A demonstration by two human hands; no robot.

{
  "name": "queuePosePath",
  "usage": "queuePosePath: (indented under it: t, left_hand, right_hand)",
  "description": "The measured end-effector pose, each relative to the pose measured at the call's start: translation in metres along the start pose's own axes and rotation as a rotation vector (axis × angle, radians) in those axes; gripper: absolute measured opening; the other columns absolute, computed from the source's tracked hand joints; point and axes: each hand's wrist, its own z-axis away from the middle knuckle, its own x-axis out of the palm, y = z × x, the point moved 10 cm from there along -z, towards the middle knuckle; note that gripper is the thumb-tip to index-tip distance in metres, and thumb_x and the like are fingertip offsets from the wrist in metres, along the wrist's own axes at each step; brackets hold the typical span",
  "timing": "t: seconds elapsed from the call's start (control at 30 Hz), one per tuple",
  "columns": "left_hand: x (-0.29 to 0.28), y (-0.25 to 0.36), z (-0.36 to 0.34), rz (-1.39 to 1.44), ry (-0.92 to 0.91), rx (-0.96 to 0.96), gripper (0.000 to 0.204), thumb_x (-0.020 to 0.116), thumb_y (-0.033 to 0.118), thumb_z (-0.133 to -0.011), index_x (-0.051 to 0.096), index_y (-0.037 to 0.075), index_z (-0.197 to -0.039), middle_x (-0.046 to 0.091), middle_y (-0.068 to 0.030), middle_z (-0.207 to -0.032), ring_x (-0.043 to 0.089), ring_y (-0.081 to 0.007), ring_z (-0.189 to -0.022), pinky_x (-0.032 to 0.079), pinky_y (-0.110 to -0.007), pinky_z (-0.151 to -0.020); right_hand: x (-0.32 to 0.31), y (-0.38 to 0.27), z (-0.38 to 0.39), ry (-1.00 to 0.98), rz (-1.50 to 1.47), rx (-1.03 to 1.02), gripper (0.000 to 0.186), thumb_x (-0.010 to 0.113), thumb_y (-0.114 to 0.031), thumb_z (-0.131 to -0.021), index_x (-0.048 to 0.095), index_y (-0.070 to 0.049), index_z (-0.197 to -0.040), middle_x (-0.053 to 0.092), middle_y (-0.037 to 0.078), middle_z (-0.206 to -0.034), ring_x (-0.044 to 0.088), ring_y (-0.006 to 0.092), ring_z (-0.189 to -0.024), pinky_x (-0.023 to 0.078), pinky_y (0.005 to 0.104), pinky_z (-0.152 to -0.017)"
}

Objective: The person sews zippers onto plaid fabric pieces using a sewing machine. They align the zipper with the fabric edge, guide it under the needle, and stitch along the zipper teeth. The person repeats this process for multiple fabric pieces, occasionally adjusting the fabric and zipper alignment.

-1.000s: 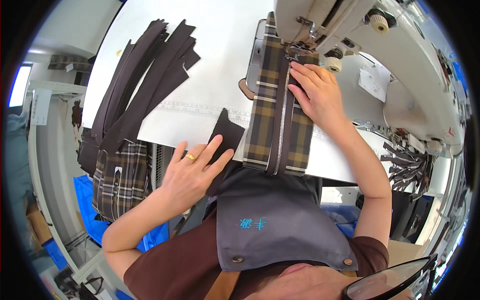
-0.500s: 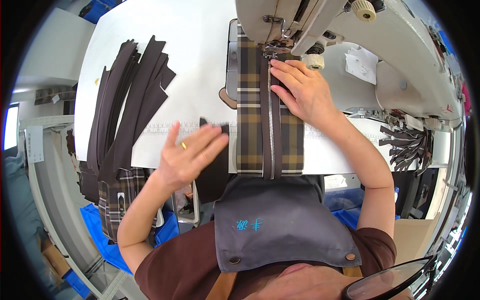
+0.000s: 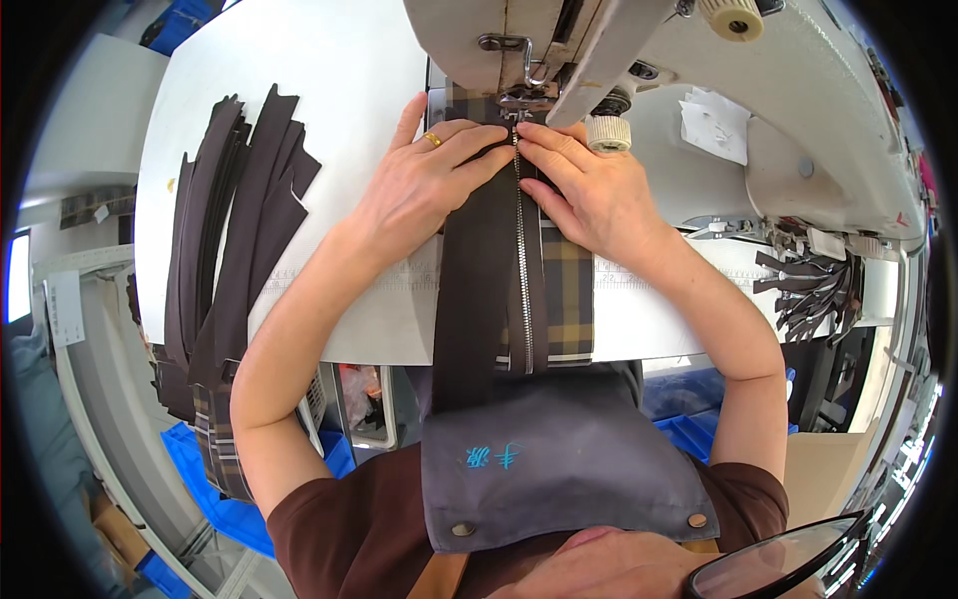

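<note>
At the sewing machine's needle area (image 3: 521,104), my left hand (image 3: 424,185) pinches a dark fabric strip (image 3: 464,309) at its top end, little finger raised. The strip lies over the left part of a plaid piece (image 3: 571,290), along the metal zipper (image 3: 523,299), and hangs past the table edge. My right hand (image 3: 591,195) rests on the zipper's top and right side, its fingers bent slightly and apart, fingertips just below the presser foot.
Stacked dark strips (image 3: 230,240) lie on the white table (image 3: 359,60) at left, with plaid pieces (image 3: 215,429) below them over a blue bin (image 3: 185,464). A bunch of zipper ends (image 3: 808,295) and a white paper (image 3: 714,125) lie at right.
My left hand has carried the dark strip rightward and up onto the plaid piece beside the zipper, close to the presser foot. My right hand stays on the zipper.
</note>
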Motion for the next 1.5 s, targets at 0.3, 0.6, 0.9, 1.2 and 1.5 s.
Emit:
queuePosePath:
  t: [0.3,0.6,0.9,1.2,1.5]
  left_hand:
    - [0.0,-0.005,0.002,0.103,0.023,-0.076,0.036,0.056,0.003,-0.077,0.063,0.011,-0.111,0.058,-0.0024,-0.119,0.056,-0.0196,-0.107,0.026,-0.059,-0.103]
    - [0.001,-0.014,0.003,0.173,0.05,-0.124,0.036,0.055,0.004,-0.077,0.065,0.014,-0.111,0.059,-0.0025,-0.118,0.056,-0.0217,-0.107,0.023,-0.057,-0.105]
    - [0.0,-0.014,0.003,0.175,0.053,-0.124,0.037,0.055,0.002,-0.076,0.065,0.012,-0.11,0.061,-0.0036,-0.12,0.056,-0.0207,-0.107,0.021,-0.056,-0.106]
    - [0.004,-0.009,0.002,0.117,-0.065,-0.132,0.049,0.051,-0.006,-0.074,0.062,0.015,-0.117,0.057,-0.0027,-0.124,0.053,-0.0209,-0.111,0.021,-0.06,-0.105]
    - [0.007,-0.006,0.006,0.079,-0.005,-0.09,0.048,0.053,-0.001,-0.075,0.061,0.017,-0.118,0.054,-0.0023,-0.127,0.052,-0.0213,-0.113,0.022,-0.061,-0.105]
  right_hand:
    - [-0.002,-0.001,-0.001,-0.021,0.024,0.013,0.032,0.071,-0.021,-0.075,0.063,-0.004,-0.101,0.063,0.008,-0.095,0.056,0.0249,-0.095,0.048,0.0348,-0.079]
    - [-0.001,0.001,-0.001,-0.035,0.013,0.03,0.029,0.07,-0.021,-0.076,0.064,-0.004,-0.098,0.063,0.01,-0.098,0.056,0.0276,-0.1,0.047,0.0366,-0.083]
    - [0.0,0.001,0.0,-0.038,0.01,0.03,0.031,0.07,-0.022,-0.076,0.064,-0.004,-0.1,0.063,0.01,-0.097,0.056,0.0275,-0.099,0.047,0.0365,-0.083]
    - [0.0,0.002,-0.001,-0.051,0.003,0.037,0.03,0.07,-0.02,-0.075,0.063,-0.005,-0.1,0.063,0.008,-0.096,0.057,0.0259,-0.097,0.048,0.0356,-0.08]
    - [-0.003,0.0,-0.001,-0.026,-0.007,0.033,0.029,0.069,-0.019,-0.077,0.063,-0.005,-0.102,0.064,0.008,-0.096,0.057,0.0257,-0.096,0.048,0.0357,-0.079]
